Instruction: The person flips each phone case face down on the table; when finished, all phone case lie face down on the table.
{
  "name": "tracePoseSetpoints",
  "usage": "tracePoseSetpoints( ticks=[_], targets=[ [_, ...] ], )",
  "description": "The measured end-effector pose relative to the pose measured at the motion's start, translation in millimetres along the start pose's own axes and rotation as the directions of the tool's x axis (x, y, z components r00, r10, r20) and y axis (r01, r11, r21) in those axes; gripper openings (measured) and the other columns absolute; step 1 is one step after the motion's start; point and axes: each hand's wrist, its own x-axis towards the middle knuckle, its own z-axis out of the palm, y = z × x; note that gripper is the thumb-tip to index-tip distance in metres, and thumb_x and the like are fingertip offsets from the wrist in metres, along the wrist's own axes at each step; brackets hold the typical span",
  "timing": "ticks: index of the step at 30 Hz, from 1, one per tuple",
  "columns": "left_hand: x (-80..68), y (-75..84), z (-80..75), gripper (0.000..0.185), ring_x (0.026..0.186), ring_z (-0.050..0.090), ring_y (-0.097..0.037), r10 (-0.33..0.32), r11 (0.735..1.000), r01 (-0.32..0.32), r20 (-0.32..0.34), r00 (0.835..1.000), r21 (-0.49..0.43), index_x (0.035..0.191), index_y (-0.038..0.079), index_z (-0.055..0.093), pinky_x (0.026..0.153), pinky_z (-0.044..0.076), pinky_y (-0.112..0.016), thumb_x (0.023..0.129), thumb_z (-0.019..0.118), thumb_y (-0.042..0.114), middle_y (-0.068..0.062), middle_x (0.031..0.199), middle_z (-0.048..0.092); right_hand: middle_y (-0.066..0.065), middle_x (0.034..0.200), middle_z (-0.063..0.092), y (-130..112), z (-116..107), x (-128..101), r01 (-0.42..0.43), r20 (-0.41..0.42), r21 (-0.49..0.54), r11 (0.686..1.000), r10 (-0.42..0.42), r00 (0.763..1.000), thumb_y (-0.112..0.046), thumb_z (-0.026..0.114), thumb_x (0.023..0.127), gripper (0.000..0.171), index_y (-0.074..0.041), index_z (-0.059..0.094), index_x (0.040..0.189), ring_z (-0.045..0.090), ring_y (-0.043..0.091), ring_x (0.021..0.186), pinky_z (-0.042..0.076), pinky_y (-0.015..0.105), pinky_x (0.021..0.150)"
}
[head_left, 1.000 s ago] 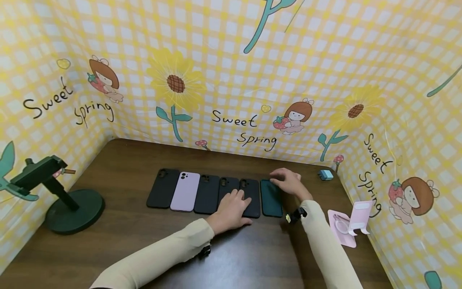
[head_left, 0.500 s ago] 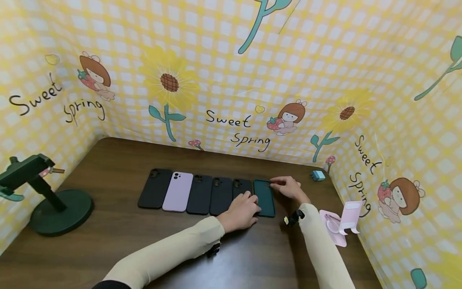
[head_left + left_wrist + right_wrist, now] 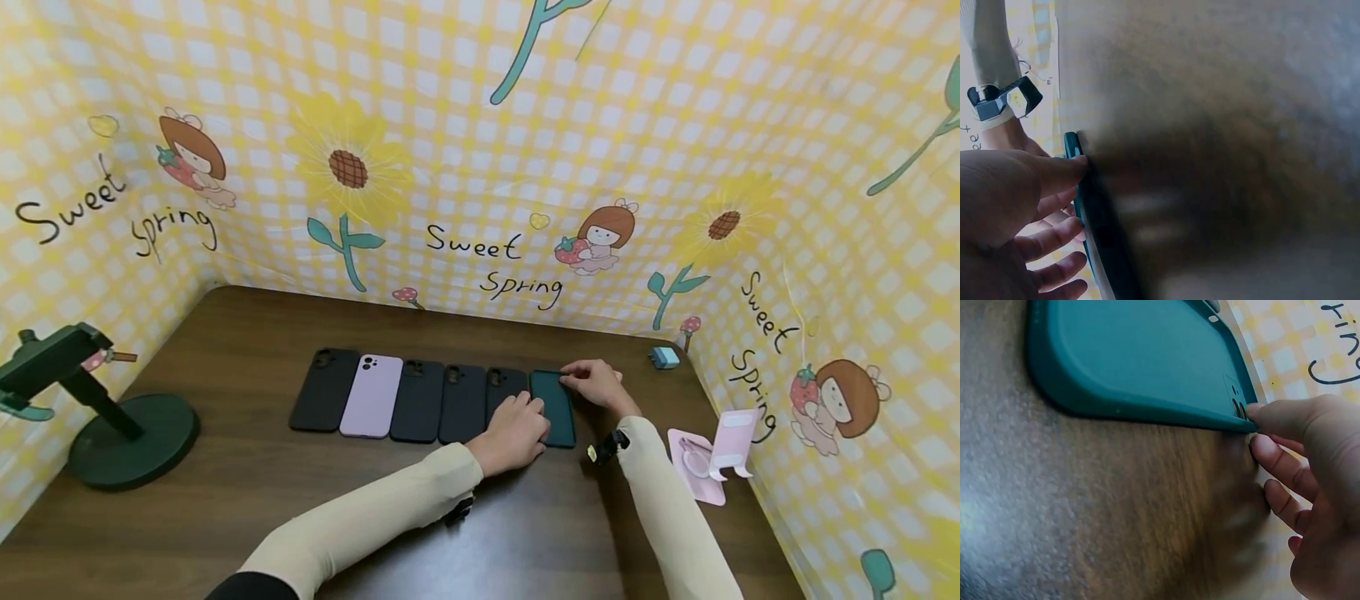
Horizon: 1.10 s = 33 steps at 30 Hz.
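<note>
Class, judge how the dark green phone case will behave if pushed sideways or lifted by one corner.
The dark green phone case lies flat, so it probably slides rather than tips. Its thin, matte, hollow-looking shell suggests it is light, grippy and slightly bendy.
</note>
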Motion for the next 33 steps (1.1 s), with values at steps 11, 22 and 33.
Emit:
tracePoseSetpoints(
  ticks=[11,22,33],
  targets=[
    [4.1,-4.0,3.1,0.012,0.082,0.048,-0.014,0.042,0.999,-0.04,-0.054,0.998,0.033,0.076,0.031,0.069,0.066,0.036,-0.026,0.087,0.068,0.035,0.011,0.086,0.063,0.002,0.104,0.072,-11,0,9,0.007,-0.011,0.025,1.0,-0.007,1.0,-0.032,0.062,0.091,0.018,-0.021,0.074,0.101,0.06,0.025,0.099,0.022,0.048,0.087],
    [-0.9,-2.5,4.5,0.016,0.068,0.045,-0.008,0.115,0.988,-0.129,-0.158,0.981,-0.079,0.072,0.027,0.063,0.063,0.035,-0.023,0.087,0.067,0.03,0.013,0.075,0.06,0.015,0.1,0.071,-11,-16,1,0.035,0.144,0.305,0.952,-0.083,0.986,-0.027,0.057,0.096,0.03,-0.009,0.065,0.118,0.063,0.03,0.08,0.052,0.042,0.073],
    [-6.7,-4.4,2.6,0.011,0.065,0.05,-0.001,0.1,0.953,-0.11,-0.05,0.994,-0.284,0.079,0.023,0.062,0.058,0.042,-0.018,0.089,0.066,0.025,0.011,0.077,0.059,0.008,0.109,0.067,-7,-28,-8,0.0,0.215,0.447,0.895,-0.107,0.971,-0.039,0.056,0.094,0.049,-0.007,0.057,0.132,0.062,0.026,0.086,0.051,0.047,0.082]
  ],
)
